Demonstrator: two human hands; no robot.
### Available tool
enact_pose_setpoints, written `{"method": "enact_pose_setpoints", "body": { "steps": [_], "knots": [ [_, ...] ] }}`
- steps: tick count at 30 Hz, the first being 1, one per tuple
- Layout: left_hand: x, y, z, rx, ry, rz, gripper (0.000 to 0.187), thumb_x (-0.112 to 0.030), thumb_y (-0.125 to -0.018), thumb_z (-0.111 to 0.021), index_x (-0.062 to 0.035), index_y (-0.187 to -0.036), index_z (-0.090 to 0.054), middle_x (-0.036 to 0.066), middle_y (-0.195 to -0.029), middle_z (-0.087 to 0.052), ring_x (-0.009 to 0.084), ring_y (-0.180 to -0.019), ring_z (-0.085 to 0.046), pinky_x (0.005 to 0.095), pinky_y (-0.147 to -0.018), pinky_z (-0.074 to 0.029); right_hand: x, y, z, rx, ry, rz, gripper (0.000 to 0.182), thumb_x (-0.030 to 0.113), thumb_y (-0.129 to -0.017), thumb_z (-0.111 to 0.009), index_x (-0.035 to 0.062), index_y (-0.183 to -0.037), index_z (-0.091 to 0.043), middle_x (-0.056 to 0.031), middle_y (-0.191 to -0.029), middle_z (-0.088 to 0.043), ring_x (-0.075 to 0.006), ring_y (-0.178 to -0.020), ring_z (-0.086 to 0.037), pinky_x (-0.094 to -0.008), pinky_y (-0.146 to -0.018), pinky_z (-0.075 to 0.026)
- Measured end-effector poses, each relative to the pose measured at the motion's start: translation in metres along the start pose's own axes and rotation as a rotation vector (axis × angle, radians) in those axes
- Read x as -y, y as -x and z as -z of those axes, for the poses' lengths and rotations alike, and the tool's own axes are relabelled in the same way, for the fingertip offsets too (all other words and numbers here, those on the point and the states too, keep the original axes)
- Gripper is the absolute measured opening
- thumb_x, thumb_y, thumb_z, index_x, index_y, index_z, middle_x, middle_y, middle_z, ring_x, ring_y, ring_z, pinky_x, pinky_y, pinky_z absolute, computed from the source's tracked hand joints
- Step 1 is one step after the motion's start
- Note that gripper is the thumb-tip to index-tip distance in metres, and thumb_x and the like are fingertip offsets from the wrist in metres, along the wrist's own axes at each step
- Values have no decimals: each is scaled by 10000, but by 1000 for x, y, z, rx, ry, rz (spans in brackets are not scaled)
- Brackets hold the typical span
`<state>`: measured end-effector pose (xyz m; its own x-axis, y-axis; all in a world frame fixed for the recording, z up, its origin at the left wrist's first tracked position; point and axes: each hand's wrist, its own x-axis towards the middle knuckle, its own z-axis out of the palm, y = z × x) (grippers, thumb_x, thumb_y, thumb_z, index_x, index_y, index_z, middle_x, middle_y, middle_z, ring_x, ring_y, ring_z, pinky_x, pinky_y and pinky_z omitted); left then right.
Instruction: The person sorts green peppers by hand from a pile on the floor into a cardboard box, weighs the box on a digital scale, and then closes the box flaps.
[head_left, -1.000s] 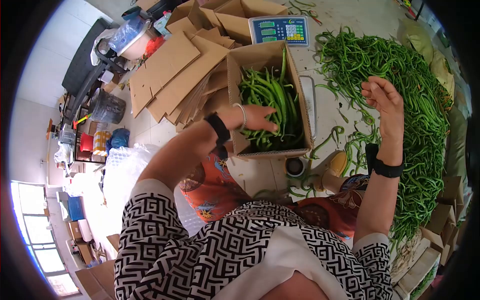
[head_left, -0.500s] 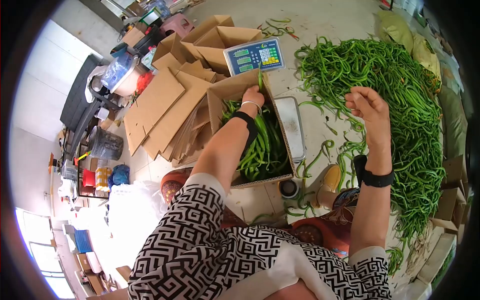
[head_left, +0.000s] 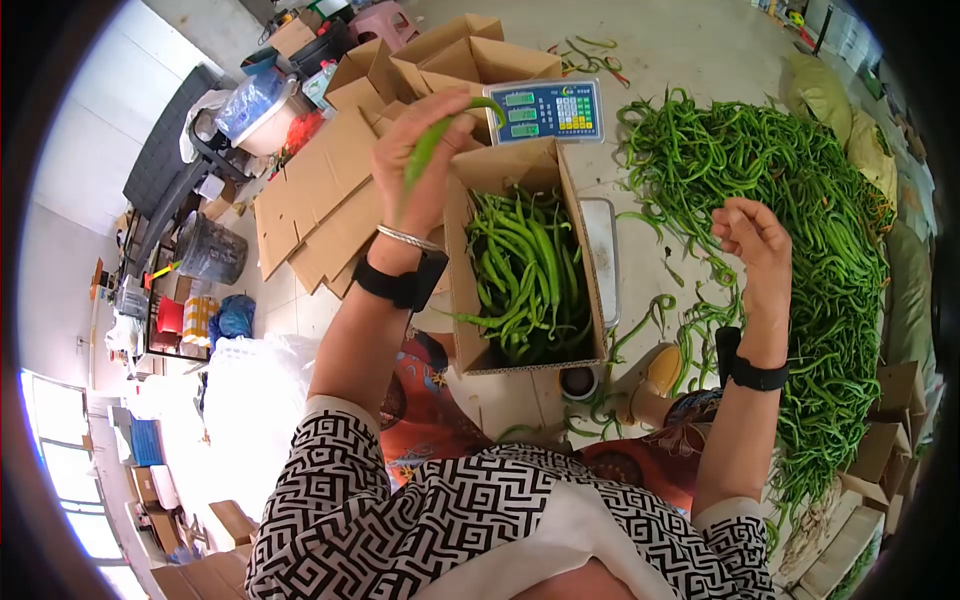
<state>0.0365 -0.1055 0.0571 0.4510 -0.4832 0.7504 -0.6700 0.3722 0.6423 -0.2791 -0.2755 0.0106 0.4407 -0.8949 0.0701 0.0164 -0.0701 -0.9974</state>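
Note:
My left hand (head_left: 412,160) is raised over the upper left corner of an open cardboard box (head_left: 527,367), closed on a single green chili pepper (head_left: 427,152). Inside the box lies a heap of long green chili peppers (head_left: 520,265). To the right, my right hand (head_left: 755,235) hovers beside a large pile of green chili peppers (head_left: 800,220). Its fingers are loosely curled in, and I see nothing in them. The box rests on a weighing scale, whose metal platform (head_left: 600,250) shows along the box's right side and whose display panel (head_left: 550,110) stands behind.
Flattened cardboard sheets (head_left: 310,200) lean left of the box, with open cartons (head_left: 470,60) behind. Loose peppers are scattered on the floor between box and pile. Sacks (head_left: 820,95) line the right side. A dark bucket (head_left: 212,248) stands at the left.
My left hand has come up out of the box and moved left, bringing a green chili pepper with it. My right hand stays raised by the pile, still curled.

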Motion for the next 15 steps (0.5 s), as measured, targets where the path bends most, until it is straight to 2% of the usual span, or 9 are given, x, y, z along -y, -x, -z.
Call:
{"method": "enact_pose_setpoints", "body": {
  "steps": [2, 3, 5, 7, 10, 12, 13, 15],
  "knots": [
    [4, 12, -2, 68, -29, -190, 263, 110, -749, -644, -29, -972, -666, 103, -1029, -658, 175, -963, -617, 266, -831, -490, -1, 1, -3, 3, -2, -8, 228, 189, -880, -589, 24, -1034, -620, -48, -906, -664, -87, -780, -599, -206, -663, -433],
    [6, 17, -2, 67, -31, -181, 263, 110, -749, -644, -29, -972, -666, 103, -1029, -658, 175, -963, -617, 266, -831, -490, 0, 0, -5, 1, -12, 12, 226, 187, -880, -588, 23, -1032, -621, -47, -904, -665, -86, -781, -598, -206, -666, -435],
    [9, 26, -3, 131, 42, -30, 178, 20, -807, -642, -6, -981, -662, 122, -1072, -646, 171, -1034, -584, 282, -891, -461, 0, -1, -7, 0, 11, -4, 231, 189, -881, -587, 19, -1034, -620, -47, -908, -664, -86, -783, -599, -209, -671, -438],
    [20, 32, -4, 118, 14, -20, 170, 23, -808, -641, -4, -973, -664, 121, -1062, -650, 169, -1024, -589, 281, -896, -457, 0, 1, -9, -4, 33, -9, 237, 192, -878, -591, 18, -1035, -621, -48, -910, -662, -90, -787, -599, -213, -677, -440],
    [27, 48, -5, 131, -15, 22, 277, 31, -789, -655, -33, -1059, -644, 119, -1139, -617, 181, -1076, -562, 282, -909, -446, -1, 1, -11, 5, 52, -1, 241, 197, -875, -596, 23, -1038, -624, -49, -912, -662, -94, -790, -600, -215, -686, -440],
    [23, 62, -8, 409, -164, 98, 389, 38, -784, -628, -72, -1157, -600, 107, -1238, -560, 184, -1152, -513, 282, -911, -440, -2, 1, -11, 0, 48, -18, 239, 197, -875, -596, 24, -1038, -625, -49, -910, -662, -96, -791, -600, -217, -689, -440],
    [24, 68, -3, 413, -162, 109, 389, 38, -784, -628, -72, -1157, -600, 107, -1238, -560, 184, -1152, -513, 282, -911, -440, -2, 1, -10, -7, 40, -19, 237, 197, -875, -596, 26, -1037, -627, -49, -909, -663, -97, -792, -601, -219, -692, -441],
    [34, 78, 18, 486, -281, 313, 405, -16, -737, -614, -61, -1138, -589, 173, -1229, -546, 320, -1174, -498, 344, -982, -402, -5, 1, -7, -4, 32, -24, 241, 201, -878, -594, 27, -1041, -627, -49, -914, -664, -98, -796, -602, -221, -695, -443]
  ]
}}
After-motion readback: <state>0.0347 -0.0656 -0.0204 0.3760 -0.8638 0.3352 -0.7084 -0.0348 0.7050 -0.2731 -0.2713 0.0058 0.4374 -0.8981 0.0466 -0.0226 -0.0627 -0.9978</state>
